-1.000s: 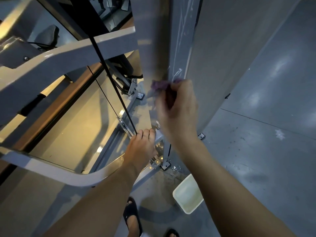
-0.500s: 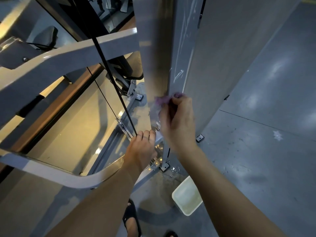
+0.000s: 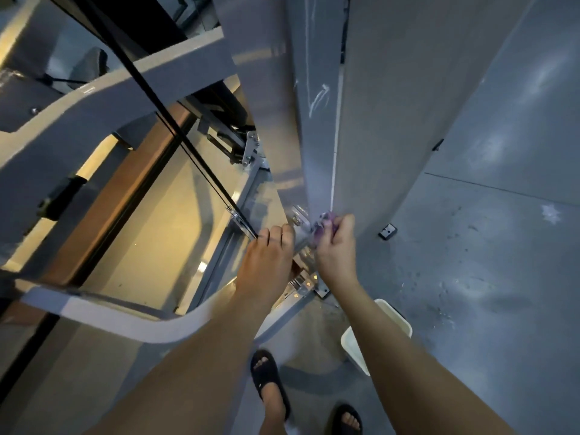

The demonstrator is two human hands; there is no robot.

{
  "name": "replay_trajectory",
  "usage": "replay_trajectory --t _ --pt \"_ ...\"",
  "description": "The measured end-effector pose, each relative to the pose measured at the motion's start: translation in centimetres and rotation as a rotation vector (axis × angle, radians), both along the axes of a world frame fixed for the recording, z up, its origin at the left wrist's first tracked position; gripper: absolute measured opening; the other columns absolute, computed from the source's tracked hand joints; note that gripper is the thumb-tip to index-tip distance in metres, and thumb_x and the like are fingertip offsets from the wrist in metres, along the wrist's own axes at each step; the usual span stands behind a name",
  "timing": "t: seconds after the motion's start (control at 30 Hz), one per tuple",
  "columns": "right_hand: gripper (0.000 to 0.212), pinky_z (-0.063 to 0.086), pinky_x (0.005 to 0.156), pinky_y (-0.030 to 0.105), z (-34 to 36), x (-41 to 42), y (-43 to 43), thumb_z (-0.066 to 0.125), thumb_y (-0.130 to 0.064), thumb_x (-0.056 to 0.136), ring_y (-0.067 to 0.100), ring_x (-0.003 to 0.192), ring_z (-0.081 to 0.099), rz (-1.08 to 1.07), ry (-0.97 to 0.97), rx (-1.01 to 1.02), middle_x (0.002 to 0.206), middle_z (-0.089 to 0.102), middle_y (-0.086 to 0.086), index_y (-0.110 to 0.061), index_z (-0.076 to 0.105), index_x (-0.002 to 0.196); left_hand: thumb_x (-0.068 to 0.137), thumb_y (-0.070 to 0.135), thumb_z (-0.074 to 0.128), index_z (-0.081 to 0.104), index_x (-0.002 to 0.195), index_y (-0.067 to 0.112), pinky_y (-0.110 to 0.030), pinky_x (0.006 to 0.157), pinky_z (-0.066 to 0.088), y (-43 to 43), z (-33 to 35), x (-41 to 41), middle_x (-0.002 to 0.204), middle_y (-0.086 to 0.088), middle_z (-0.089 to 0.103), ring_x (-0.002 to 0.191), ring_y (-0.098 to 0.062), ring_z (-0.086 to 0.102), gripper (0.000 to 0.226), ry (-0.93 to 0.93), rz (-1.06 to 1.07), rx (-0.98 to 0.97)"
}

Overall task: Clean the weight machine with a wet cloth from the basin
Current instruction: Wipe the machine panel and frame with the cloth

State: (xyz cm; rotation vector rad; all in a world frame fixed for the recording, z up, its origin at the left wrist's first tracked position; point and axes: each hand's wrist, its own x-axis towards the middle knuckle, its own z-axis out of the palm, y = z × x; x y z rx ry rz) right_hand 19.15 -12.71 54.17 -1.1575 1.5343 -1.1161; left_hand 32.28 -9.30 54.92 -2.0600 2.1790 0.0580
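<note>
The grey weight machine's upright column [image 3: 317, 146] runs down the middle of the view to its bolted base. My right hand [image 3: 337, 249] is closed around a small purple cloth [image 3: 324, 221] and presses it against the column's lower edge, close to the base. My left hand [image 3: 270, 262] rests with fingers curled on the machine's frame near the base, beside a black cable [image 3: 188, 146]. A white basin [image 3: 376, 337] stands on the floor below my right forearm, which hides part of it.
Curved grey frame bars [image 3: 103, 312] of the machine cross the left side. A tall grey panel [image 3: 408, 105] stands right of the column. Grey concrete floor [image 3: 486, 277] with wet spots spreads to the right. My feet in black sandals [image 3: 270, 381] stand at the bottom.
My right hand has slid the purple cloth down the column from mid-height to near the base. The left hand has stayed on the frame.
</note>
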Motion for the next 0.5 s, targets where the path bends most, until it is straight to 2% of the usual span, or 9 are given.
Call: replay_trajectory --t 0.1,0.17,0.27,0.33,0.4,0.43,0.5 --pt "0.022 0.039 0.067 0.025 3.6 0.7 0.2 0.045 -0.02 0.109 -0.003 0.067 0.055 -0.048 -0.08 -0.01 0.08 0.054 -0.004 -0.022 0.037 0.088 0.089 0.044 0.067 0.032 0.146 0.011 -0.036 0.101 0.044 0.1 0.4 -0.3 0.131 -0.006 0.049 0.118 -0.026 0.047 0.075 0.019 -0.013 0.025" --pt "0.024 0.041 0.065 0.016 6.8 0.9 0.3 0.046 -0.023 0.109 -0.002 0.067 0.054 -0.031 -0.135 -0.086 0.081 0.054 -0.002 -0.027 0.036 0.087 0.094 0.045 0.06 0.029 0.151 0.006 -0.037 0.104 0.042 0.0 0.5 -0.3 0.136 -0.01 0.046 0.122 -0.029 0.045 0.075 -0.043 -0.044 0.049" --pt "0.021 0.043 0.067 0.012 9.0 0.6 0.2 0.046 -0.024 0.108 0.004 0.076 0.059 0.059 -0.117 -0.215 0.088 0.058 0.003 -0.03 0.036 0.09 0.094 0.043 0.063 0.039 0.148 0.004 -0.037 0.099 0.046 0.1 0.6 -0.3 0.131 -0.013 0.053 0.115 -0.029 0.05 0.071 -0.078 -0.055 0.019" --pt "0.016 0.05 0.073 0.024 7.8 0.3 0.2 0.042 -0.028 0.108 0.016 0.083 0.064 0.088 -0.08 -0.208 0.093 0.062 0.01 -0.029 0.035 0.094 0.091 0.041 0.065 0.041 0.145 0.006 -0.037 0.098 0.046 0.3 0.5 -0.4 0.13 -0.01 0.054 0.116 -0.027 0.05 0.069 -0.033 -0.044 0.0" --pt "0.014 0.053 0.076 0.041 6.5 0.2 0.3 0.038 -0.028 0.109 0.026 0.081 0.064 0.078 -0.066 -0.064 0.094 0.061 0.015 -0.023 0.034 0.097 0.089 0.039 0.066 0.034 0.149 0.01 -0.037 0.102 0.044 0.2 0.5 -0.3 0.135 -0.007 0.05 0.121 -0.026 0.047 0.073 0.008 -0.027 0.018" --pt "0.014 0.052 0.073 0.044 6.2 0.2 0.3 0.037 -0.025 0.11 0.027 0.078 0.062 0.081 -0.106 0.025 0.094 0.058 0.015 -0.021 0.034 0.097 0.089 0.039 0.065 0.03 0.151 0.011 -0.038 0.104 0.043 0.1 0.7 -0.3 0.137 -0.006 0.047 0.123 -0.026 0.045 0.076 0.024 -0.018 0.041" --pt "0.014 0.05 0.067 0.04 7.1 0.2 0.1 0.036 -0.015 0.111 0.024 0.07 0.055 0.087 -0.238 0.115 0.093 0.054 0.017 -0.02 0.034 0.097 0.091 0.039 0.061 0.024 0.153 0.011 -0.04 0.106 0.044 0.0 1.1 -0.3 0.14 -0.008 0.045 0.127 -0.027 0.044 0.077 0.019 -0.011 0.075"
